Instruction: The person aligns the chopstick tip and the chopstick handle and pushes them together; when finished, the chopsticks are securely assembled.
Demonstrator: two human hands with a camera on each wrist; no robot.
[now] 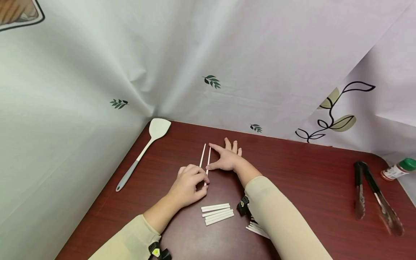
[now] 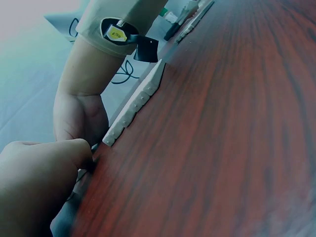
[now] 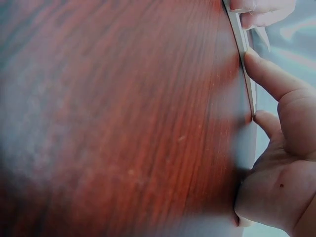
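Two thin white sticks lie nearly side by side on the dark red table, a left stick [image 1: 203, 155] and a right stick [image 1: 209, 157]. My left hand [image 1: 189, 183] covers the near part of the left one, and its thumb and index finger pinch the near end of the right one. With fingers spread, my right hand [image 1: 227, 158] touches that same stick, index fingertip at its far end and thumb lower down. In the right wrist view, thumb and index tip rest along the edge of the stick [image 3: 241, 39]. A loose group of short white sticks [image 1: 217, 213] lies nearer me.
More white sticks [image 1: 258, 229] lie partly hidden under my right sleeve. A white spatula [image 1: 143, 151] with a grey handle lies at left. Black-handled tongs [image 1: 373, 191] and a green-capped bottle [image 1: 398, 169] are at right. A pale curtain [image 1: 182, 54] hangs behind the table.
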